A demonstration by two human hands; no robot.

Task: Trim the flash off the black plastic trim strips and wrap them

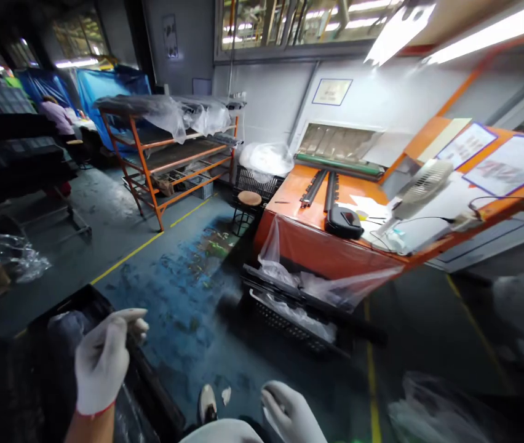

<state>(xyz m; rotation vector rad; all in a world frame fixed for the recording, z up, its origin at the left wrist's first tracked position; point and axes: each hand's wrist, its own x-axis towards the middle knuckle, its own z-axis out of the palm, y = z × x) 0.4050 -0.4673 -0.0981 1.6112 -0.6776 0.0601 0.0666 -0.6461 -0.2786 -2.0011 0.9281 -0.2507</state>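
Observation:
My left hand (105,360), in a white knitted glove with a red cuff edge, is held out above a black crate (151,381) at the lower left. Its fingers are loosely bent and a little apart, and I see nothing in them. Clear plastic film (71,326) lies in that crate. Near the bottom middle is my right hand (292,409), also white-gloved, its fingers curled in with no object visible. It hangs over the floor beside my knee. Beyond it stands a black perforated crate (289,320) with clear plastic film inside.
An orange workbench (285,191) carries black long parts (312,187), a black case (344,223) and a white fan (423,191). Behind are a round stool (249,198) and an orange rack (144,172) draped with plastic. A person (56,117) is far left. Yellow lines mark the floor.

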